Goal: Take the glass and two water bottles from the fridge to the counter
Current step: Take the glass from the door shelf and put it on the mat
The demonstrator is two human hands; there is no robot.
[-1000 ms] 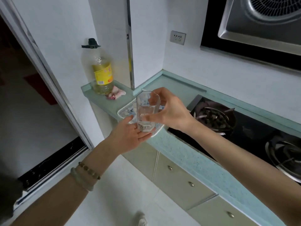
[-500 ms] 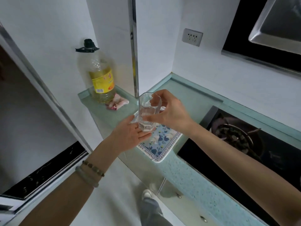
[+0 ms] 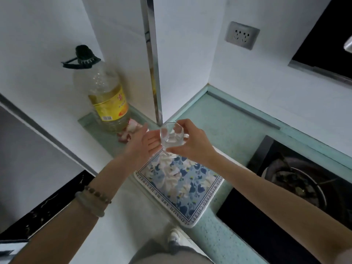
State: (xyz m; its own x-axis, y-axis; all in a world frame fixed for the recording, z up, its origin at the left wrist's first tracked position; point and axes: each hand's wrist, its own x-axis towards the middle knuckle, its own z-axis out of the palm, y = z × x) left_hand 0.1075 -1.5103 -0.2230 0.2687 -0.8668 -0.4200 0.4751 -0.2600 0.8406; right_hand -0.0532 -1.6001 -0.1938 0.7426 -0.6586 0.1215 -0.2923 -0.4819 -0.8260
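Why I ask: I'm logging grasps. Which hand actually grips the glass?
The right hand: its thumb and fingers curl round the glass at the floral mat's far edge. The left hand lies open beside it, fingers straight, gripping nothing.

The mat (image 3: pixel 182 189) lies on the counter (image 3: pixel 234 128), at its front edge. The glass (image 3: pixel 172 139) is over the mat's far corner, with the left hand (image 3: pixel 144 147) on its left and the right hand (image 3: pixel 192 145) holding it from the right. The big bottle (image 3: pixel 108 100) stands behind the mat, to the left. The stove (image 3: pixel 285 197) is right of the mat. The socket (image 3: pixel 242 35) is on the wall behind the mat.
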